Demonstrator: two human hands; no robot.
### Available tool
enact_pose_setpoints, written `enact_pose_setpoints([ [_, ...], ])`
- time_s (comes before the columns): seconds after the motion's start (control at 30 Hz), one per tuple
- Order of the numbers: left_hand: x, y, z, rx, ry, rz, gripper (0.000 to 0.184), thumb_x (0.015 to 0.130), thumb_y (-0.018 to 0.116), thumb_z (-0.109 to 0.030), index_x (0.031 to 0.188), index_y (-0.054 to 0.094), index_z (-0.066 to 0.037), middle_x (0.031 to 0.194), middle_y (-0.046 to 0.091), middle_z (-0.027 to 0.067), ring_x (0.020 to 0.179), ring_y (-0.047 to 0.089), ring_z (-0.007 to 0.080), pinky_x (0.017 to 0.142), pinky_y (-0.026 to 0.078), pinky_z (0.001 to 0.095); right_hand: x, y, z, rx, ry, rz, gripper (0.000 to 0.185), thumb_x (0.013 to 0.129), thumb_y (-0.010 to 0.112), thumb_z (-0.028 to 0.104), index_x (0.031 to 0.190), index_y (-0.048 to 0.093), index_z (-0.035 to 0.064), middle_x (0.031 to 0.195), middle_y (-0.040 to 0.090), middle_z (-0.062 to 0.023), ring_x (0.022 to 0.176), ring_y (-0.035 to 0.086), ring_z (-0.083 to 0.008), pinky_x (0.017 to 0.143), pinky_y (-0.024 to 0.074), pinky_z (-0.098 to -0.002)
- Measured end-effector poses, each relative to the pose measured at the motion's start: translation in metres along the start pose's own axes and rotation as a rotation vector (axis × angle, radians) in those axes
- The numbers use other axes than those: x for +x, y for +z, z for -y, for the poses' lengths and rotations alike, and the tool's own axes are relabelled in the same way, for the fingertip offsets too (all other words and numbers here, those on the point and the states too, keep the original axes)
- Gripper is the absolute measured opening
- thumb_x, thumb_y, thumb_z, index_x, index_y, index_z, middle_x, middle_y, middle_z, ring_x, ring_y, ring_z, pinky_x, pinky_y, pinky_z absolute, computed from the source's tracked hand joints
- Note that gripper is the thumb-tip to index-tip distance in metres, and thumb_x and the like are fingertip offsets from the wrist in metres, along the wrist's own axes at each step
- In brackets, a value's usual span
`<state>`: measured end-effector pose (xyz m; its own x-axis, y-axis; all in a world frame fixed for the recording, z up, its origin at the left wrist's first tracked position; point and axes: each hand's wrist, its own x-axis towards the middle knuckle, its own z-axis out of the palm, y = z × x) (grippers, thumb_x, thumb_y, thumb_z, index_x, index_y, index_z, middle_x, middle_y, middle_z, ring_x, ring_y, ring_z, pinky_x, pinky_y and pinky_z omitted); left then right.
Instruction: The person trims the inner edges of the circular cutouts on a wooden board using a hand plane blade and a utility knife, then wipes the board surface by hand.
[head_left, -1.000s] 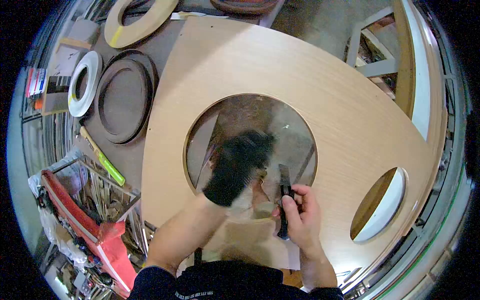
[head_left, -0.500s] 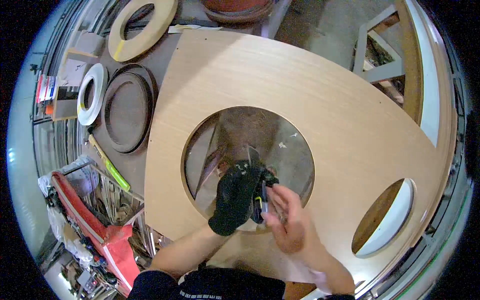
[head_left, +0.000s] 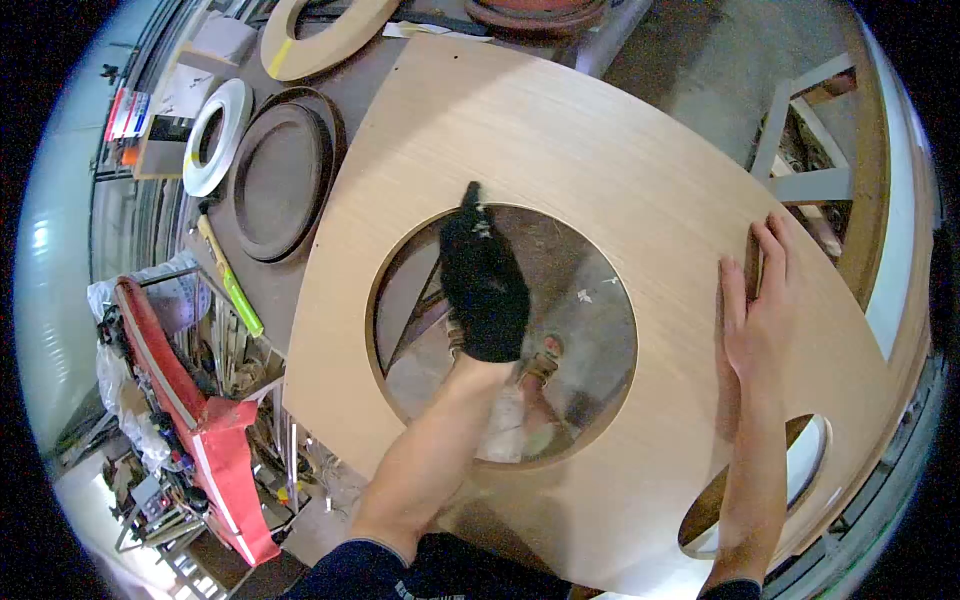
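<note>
My left hand, in a black glove, reaches over the round hole to the far rim of a large pale wooden panel. One gloved finger or thumb points forward at the rim; the others look folded, and whatever they hold is hidden beneath the hand. My bare right hand lies on the panel's right part, fingers stretched out and slightly apart, holding nothing. It is a little above the panel's smaller oval opening. Through the round hole a foot in a sandal shows on the floor.
Coils of pale strip, white strip and brown strip lie at the left. Near them is a green-handled tool. A red-covered rack stands lower left. Grey framing sits beyond the panel's right edge.
My hands have separated. The left moved forward to the hole's far rim; the right left the small tool at the left hand and came down flat on the panel at right. The view shifted.
</note>
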<state>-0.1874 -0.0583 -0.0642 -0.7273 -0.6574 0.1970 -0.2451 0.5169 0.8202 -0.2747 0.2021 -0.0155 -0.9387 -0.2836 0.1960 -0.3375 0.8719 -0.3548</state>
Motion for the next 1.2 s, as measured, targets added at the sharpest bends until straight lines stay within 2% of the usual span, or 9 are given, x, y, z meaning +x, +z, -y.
enact_pose_setpoints([
  [0.17,-0.042,0.019,-0.032,-0.005,0.060,0.461,0.036,0.099,0.052,-0.004,0.134,0.061,-0.001,0.110,0.065,0.0189,0.102,0.061,0.0325,0.089,0.049,0.0413,0.001,0.003,-0.001,-0.010,-0.012,-0.014,0.048,0.093,0.068,0.020,0.134,0.056,-0.0002,0.150,0.047,-0.0221,0.140,0.042,-0.0403,0.117,0.0322,-0.0486],
  [0.27,-0.039,0.008,-0.021,-0.078,0.302,0.485,0.033,0.096,0.051,0.000,0.127,0.063,-0.001,0.107,0.064,0.0193,0.100,0.061,0.0330,0.090,0.049,0.0409,-0.001,0.002,-0.002,-0.039,-0.010,-0.022,0.048,0.093,0.068,0.020,0.135,0.056,0.0003,0.150,0.047,-0.0215,0.140,0.042,-0.0399,0.117,0.0318,-0.0487],
  [0.37,-0.018,0.003,0.033,-0.184,-0.002,0.086,0.029,0.097,0.055,-0.003,0.126,0.061,-0.002,0.114,0.065,0.0174,0.106,0.061,0.0369,0.099,0.048,0.0464,-0.001,0.003,0.000,-0.038,-0.017,-0.029,0.047,0.093,0.067,0.020,0.135,0.055,0.0005,0.150,0.046,-0.0207,0.140,0.042,-0.0396,0.117,0.0317,-0.0486],
  [0.67,-0.045,0.005,0.012,-0.094,0.404,0.514,0.035,0.105,0.046,-0.012,0.136,0.055,0.002,0.122,0.062,0.0232,0.116,0.057,0.0402,0.100,0.044,0.0464,0.001,-0.002,0.004,-0.093,-0.007,-0.023,0.047,0.093,0.067,0.021,0.134,0.056,0.0012,0.149,0.048,-0.0200,0.139,0.043,-0.0389,0.117,0.0324,-0.0487],
  [0.73,-0.020,-0.019,0.010,-0.175,0.114,0.396,0.039,0.099,0.051,-0.006,0.137,0.054,-0.001,0.122,0.062,0.0217,0.116,0.058,0.0385,0.101,0.045,0.0482,0.001,-0.001,0.004,-0.094,-0.005,-0.029,0.047,0.092,0.068,0.021,0.134,0.057,0.0016,0.148,0.049,-0.0196,0.139,0.044,-0.0386,0.116,0.0332,-0.0487],
  [0.83,-0.027,0.011,0.038,-0.009,0.261,0.367,0.060,0.087,0.057,0.003,0.146,0.050,-0.004,0.107,0.064,0.0216,0.095,0.061,0.0393,0.088,0.050,0.0460,0.001,-0.003,0.005,-0.104,0.005,-0.029,0.047,0.091,0.068,0.022,0.133,0.057,0.0025,0.147,0.050,-0.0192,0.137,0.045,-0.0388,0.115,0.0345,-0.0488],
  [0.93,-0.036,0.001,-0.022,0.038,0.457,0.761,0.074,0.080,0.060,0.007,0.152,0.047,-0.010,0.105,0.064,0.0190,0.094,0.061,0.0364,0.086,0.052,0.0452,0.001,-0.004,0.006,-0.106,0.005,-0.033,0.048,0.090,0.069,0.023,0.133,0.058,0.0031,0.147,0.051,-0.0193,0.136,0.047,-0.0390,0.115,0.0354,-0.0490],
  [1.13,-0.006,-0.004,0.013,-0.088,0.125,0.488,0.047,0.096,0.051,0.002,0.142,0.056,-0.005,0.097,0.064,0.0189,0.086,0.062,0.0333,0.077,0.052,0.0427,0.000,0.000,0.002,-0.119,-0.014,-0.062,0.049,0.089,0.070,0.024,0.132,0.059,0.0029,0.146,0.052,-0.0190,0.135,0.048,-0.0388,0.113,0.0365,-0.0489],
  [1.2,-0.028,0.004,0.006,-0.009,0.251,0.579,0.054,0.093,0.053,0.002,0.145,0.054,-0.008,0.094,0.063,0.0176,0.083,0.062,0.0317,0.075,0.051,0.0431,0.000,0.003,0.002,-0.107,-0.016,-0.088,0.048,0.089,0.071,0.024,0.131,0.059,0.0028,0.146,0.052,-0.0188,0.134,0.048,-0.0387,0.113,0.0368,-0.0487],
])
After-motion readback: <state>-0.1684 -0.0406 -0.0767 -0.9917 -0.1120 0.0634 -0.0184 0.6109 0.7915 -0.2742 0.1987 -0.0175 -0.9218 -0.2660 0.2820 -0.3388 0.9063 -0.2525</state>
